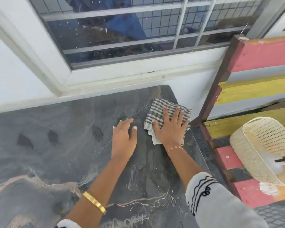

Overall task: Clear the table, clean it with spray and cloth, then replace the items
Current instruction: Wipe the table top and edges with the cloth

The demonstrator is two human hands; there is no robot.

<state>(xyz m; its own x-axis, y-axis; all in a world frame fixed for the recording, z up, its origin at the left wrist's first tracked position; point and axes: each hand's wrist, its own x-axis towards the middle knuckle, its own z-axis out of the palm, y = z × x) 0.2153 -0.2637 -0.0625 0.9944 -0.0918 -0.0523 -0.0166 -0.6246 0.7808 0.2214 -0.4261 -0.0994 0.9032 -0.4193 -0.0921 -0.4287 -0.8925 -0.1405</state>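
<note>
With the right hand (169,129) pressed flat, fingers spread, on the cloth (164,116) near the bench (56,145) corner, and the left hand (124,139) laid open beside it, the cloth could be swept off the edge, though wetness cannot be judged.

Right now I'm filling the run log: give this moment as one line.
phase: wiping | right hand: pressing checked cloth flat, far right corner | left hand: flat on dark marble table

A barred window (122,30) stands behind; a striped bench (257,89) carries a cream basket (260,145).
</note>
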